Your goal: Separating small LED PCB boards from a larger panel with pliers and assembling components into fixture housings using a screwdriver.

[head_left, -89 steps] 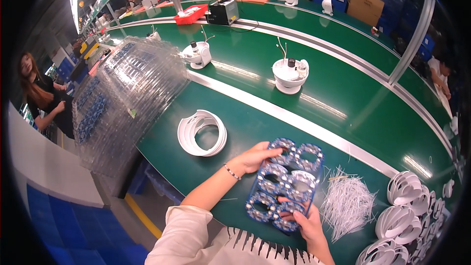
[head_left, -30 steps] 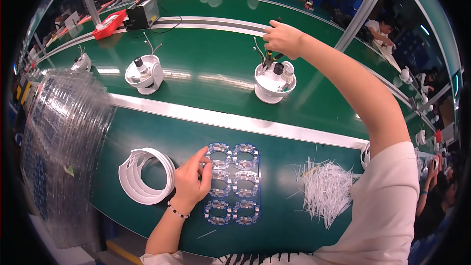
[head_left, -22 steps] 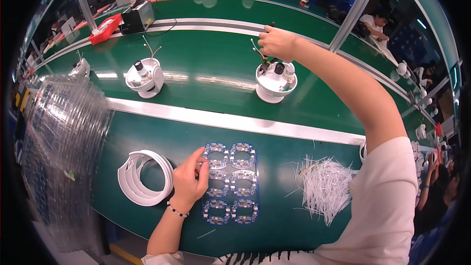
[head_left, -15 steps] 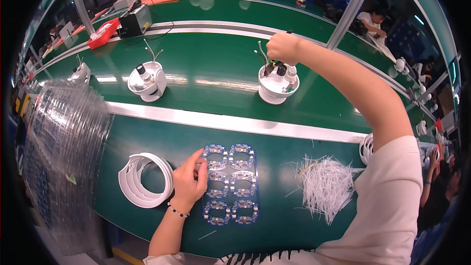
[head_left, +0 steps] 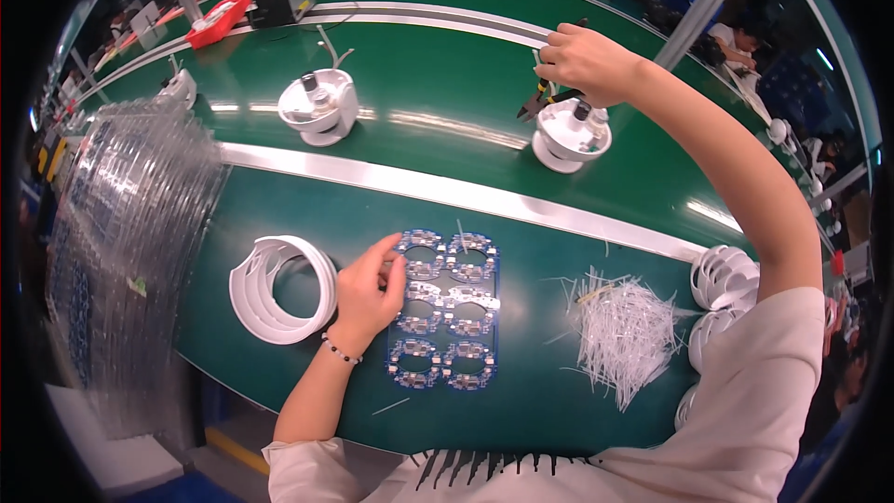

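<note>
My right hand (head_left: 589,65) grips a pair of cutting pliers (head_left: 533,104) with black and yellow handles, jaws pointing down and left. They are beside a white round housing (head_left: 568,142) holding a black cylindrical part. My left hand (head_left: 370,291) rests at the left edge of a panel of blue circuit boards (head_left: 445,309) with large round openings. Its index finger is stretched to the panel's upper left corner, thumb apart, and nothing shows in its grasp. A thin whitish strip (head_left: 460,235) appears over the panel's top.
A white ring-shaped shell (head_left: 244,293) lies left of my left hand, near stacked clear plastic trays (head_left: 140,242). A heap of thin white strips (head_left: 626,335) and white shells (head_left: 722,279) are on the right. Another white housing (head_left: 318,107) stands beyond the pale rail (head_left: 447,194).
The view has shifted, so the bench sits higher and more rightward. The pliers' jaws now show clear of the right housing. A thin strip now appears over the panel's top.
</note>
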A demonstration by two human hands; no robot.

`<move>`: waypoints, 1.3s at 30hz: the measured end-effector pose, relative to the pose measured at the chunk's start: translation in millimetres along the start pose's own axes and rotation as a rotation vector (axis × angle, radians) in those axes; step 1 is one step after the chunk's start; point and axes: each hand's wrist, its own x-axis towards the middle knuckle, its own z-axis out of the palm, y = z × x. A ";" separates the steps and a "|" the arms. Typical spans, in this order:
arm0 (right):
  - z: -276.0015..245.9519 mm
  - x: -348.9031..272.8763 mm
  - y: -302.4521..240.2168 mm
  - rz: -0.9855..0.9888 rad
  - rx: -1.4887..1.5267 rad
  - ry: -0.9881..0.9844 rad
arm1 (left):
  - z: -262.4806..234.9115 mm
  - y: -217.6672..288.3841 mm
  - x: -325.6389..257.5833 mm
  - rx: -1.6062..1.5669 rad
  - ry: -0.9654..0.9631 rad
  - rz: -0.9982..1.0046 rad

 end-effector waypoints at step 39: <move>-16.5 221.4 -33.9 0.297 0.224 -0.028 | -7.0 -3.2 -16.6 -0.006 -0.033 0.148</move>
